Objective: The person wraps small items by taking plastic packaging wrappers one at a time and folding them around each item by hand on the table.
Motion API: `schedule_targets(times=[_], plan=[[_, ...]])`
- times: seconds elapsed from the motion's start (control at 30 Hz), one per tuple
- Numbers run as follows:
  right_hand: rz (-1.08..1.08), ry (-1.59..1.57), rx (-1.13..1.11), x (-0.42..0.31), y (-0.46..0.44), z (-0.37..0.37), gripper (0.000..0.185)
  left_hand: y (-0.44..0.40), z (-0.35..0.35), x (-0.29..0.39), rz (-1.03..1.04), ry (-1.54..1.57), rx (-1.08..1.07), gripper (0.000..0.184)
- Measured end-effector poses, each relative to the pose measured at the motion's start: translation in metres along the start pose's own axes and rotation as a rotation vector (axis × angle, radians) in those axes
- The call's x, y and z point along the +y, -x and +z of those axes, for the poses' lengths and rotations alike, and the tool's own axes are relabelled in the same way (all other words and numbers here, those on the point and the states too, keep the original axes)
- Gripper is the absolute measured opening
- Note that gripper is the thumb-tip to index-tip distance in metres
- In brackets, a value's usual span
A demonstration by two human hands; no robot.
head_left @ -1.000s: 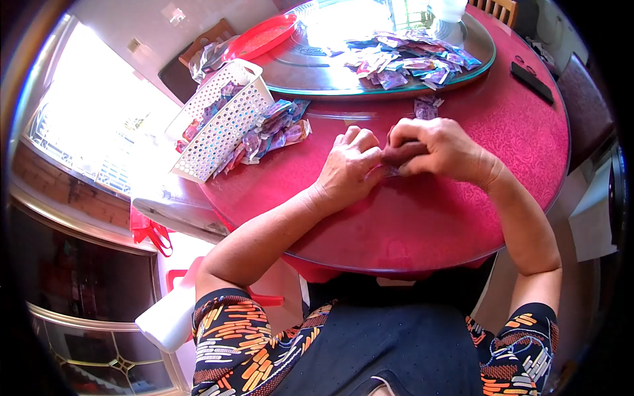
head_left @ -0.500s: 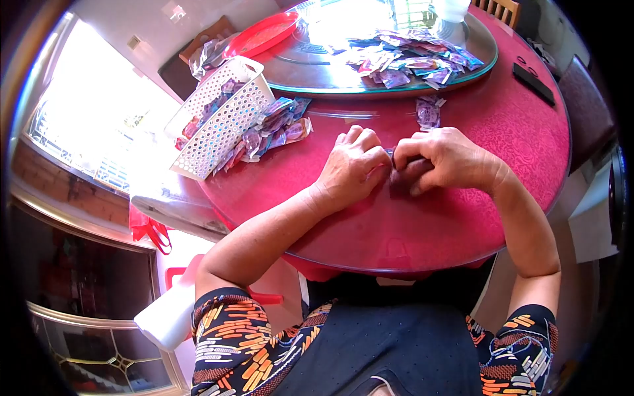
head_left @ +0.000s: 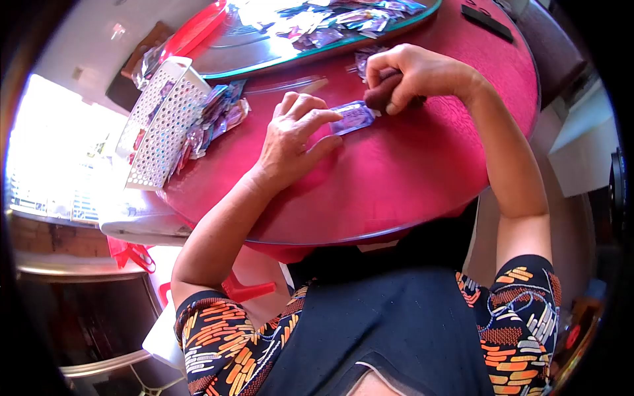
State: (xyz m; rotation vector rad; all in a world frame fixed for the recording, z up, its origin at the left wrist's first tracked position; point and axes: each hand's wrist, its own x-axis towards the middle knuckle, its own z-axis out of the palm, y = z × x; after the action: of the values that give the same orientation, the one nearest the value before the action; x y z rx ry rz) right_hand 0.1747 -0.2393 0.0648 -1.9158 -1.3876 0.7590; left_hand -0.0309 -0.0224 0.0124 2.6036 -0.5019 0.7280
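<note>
A small clear and purple packet (head_left: pixel 353 119) is at the middle of the red-covered table, between my hands. My left hand (head_left: pixel 297 132) reaches its left end with the fingertips, the thumb spread apart below. My right hand (head_left: pixel 426 76) is closed round a dark maroon cloth (head_left: pixel 382 96), bunched up and touching or nearly touching the packet's right end. Behind that hand another purple packet (head_left: pixel 361 63) is partly hidden. The print on the packet is too small to read.
A white perforated basket (head_left: pixel 165 125) stands tilted at left, with a heap of packets (head_left: pixel 214 115) beside it. A glass turntable (head_left: pixel 277 59) bears many more packets (head_left: pixel 330 23) and a red tray (head_left: pixel 195 33). A black phone (head_left: pixel 487 23) lies far right.
My hands, close together before, are now apart, and the packet between them shows. The maroon cloth in my right hand has come into sight. The view has shifted, so the table sits higher and further left.
</note>
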Motion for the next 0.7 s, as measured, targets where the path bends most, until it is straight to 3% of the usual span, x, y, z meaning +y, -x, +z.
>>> schedule_targets(times=[0.2,0.7], plan=[[-0.049,0.097,0.088,-0.008,0.005,0.001,0.034,-0.003,0.003,0.001,-0.015,0.011,-0.094,0.039],[0.051,0.202,0.128,-0.007,0.005,0.003,0.037,-0.001,0.008,-0.002,0.088,-0.138,-0.003,0.02]])
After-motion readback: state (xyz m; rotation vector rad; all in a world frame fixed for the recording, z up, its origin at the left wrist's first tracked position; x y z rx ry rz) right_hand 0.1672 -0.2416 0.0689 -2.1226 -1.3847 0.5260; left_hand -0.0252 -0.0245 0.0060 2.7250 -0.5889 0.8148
